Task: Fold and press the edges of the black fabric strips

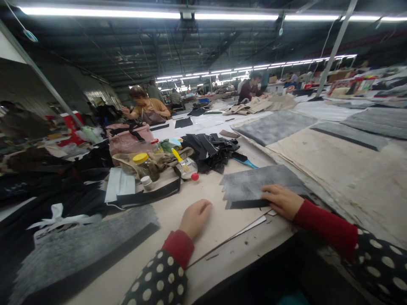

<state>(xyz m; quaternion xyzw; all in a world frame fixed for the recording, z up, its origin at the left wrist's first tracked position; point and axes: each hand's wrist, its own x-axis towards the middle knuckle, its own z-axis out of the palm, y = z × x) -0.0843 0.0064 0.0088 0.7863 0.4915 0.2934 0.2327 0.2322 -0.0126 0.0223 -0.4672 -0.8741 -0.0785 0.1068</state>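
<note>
My right hand [281,201] rests on a fanned stack of grey fabric pieces [244,184] with a black strip along the near edge. Its fingers are apart and lie over the stack's right part. To the left, my left hand [195,218] is at the beige-covered table [171,250], its fingers curled in and partly hidden; no object shows in it. Another fanned stack of grey pieces with black edges [92,245] lies at the lower left, with a white ribbon bow [59,218] on its far side.
Beyond my hands are a black heap of strips [206,148], a blue-handled brush [244,160], a yellow-handled paintbrush [177,156], a yellow-lidded jar [144,165], a face mask [119,184] and a pink bag [130,140]. Large grey sheets [276,125] lie right. A co-worker [146,106] sits across.
</note>
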